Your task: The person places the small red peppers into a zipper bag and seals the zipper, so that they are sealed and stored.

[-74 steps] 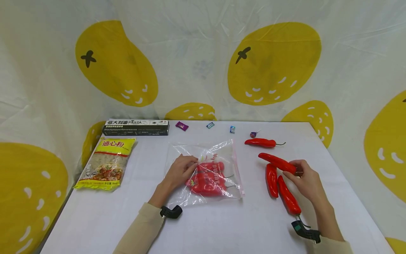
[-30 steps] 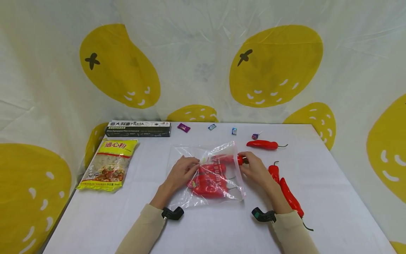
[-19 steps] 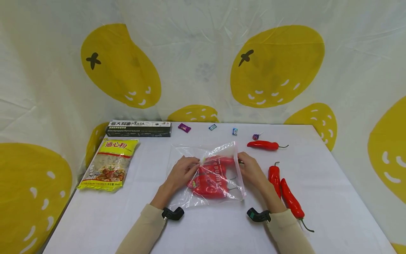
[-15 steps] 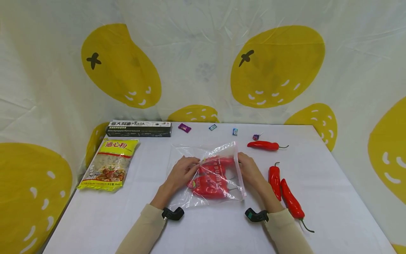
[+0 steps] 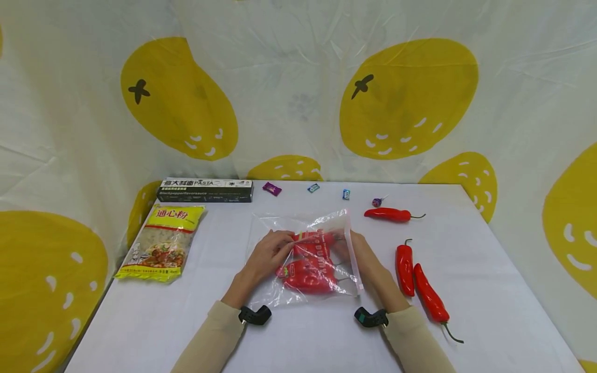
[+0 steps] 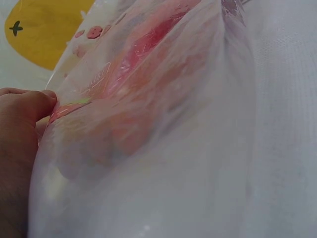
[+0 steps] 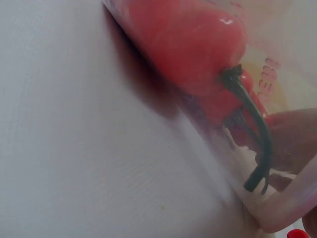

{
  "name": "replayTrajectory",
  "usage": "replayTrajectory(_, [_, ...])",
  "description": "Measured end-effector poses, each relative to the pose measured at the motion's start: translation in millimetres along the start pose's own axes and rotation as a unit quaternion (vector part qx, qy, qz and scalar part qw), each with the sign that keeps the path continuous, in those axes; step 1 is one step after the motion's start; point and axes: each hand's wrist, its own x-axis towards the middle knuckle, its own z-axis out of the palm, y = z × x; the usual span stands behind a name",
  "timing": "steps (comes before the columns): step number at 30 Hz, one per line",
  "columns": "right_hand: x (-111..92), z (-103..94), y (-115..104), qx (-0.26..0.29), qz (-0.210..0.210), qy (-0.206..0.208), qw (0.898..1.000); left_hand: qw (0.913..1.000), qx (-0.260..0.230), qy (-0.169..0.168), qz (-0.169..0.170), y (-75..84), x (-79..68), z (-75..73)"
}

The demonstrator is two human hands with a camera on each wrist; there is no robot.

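Observation:
A clear zip-lock bag with pink print lies flat in the head view, its pink-edged mouth facing right. Several red chili peppers are inside it, green stems toward the mouth. My left hand pinches the upper layer of the bag and lifts it a little; the left wrist view shows the film raised into a fold. My right hand reaches through the mouth, fingers inside, gripping the stem end of the upper chili pepper. Through the plastic, its fingers show beside the peppers' stems in the right wrist view.
To the right lie three loose chili peppers, an upper one, a middle one and a lower one. A black pasta box and a yellow pasta bag stand left. Small candies and a lollipop line the back.
My right hand has picked up a chili pepper from the right, carried it left and slid it through the bag's mouth, its fingers now inside. The left hand stays on the bag.

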Motion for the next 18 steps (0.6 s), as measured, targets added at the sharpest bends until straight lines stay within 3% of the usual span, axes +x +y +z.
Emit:
replayTrajectory(8, [-1,0.5,-4,-0.005,0.027,-0.035,0.999,1.0,0.0,-0.002,0.005,-1.4,-0.5,1.3])
replayTrajectory(18, [-10,-22.0,-2,-0.073,0.037,-0.019,0.996,0.9998,-0.003,0.005,0.018,-2.4,-0.3,1.4])
